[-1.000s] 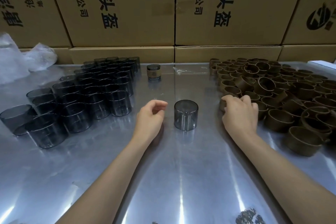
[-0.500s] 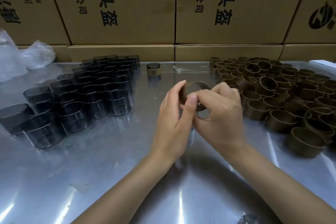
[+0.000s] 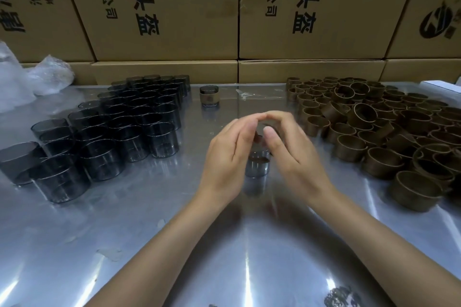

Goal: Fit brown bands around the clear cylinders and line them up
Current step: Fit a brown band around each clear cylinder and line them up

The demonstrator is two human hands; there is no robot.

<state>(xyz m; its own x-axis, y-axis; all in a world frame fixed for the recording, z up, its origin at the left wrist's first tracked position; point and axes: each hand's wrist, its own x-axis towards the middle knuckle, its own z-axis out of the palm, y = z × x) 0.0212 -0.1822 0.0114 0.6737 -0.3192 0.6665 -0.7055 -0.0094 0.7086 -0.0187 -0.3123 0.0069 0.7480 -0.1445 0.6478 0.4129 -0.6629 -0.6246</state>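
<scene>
Two of my hands meet at the middle of the frame over one clear cylinder [image 3: 257,164] standing on the steel worktop [image 3: 139,244]. My left hand [image 3: 228,154] and right hand [image 3: 291,149] curve round its top, fingertips touching above it; a brown band [image 3: 259,157] sits about its middle, mostly hidden, so I cannot tell how firmly I grip it. Bare worktop spreads across the lower frame between my forearms and to the lower left. At left stands a packed block of clear cylinders [image 3: 129,127]; at right a loose heap of brown bands [image 3: 374,132]. One finished cylinder [image 3: 209,95] stands alone at upper centre. Cardboard boxes [image 3: 162,7] wall the far edge, and plastic bags [image 3: 27,80] lie at upper left.
</scene>
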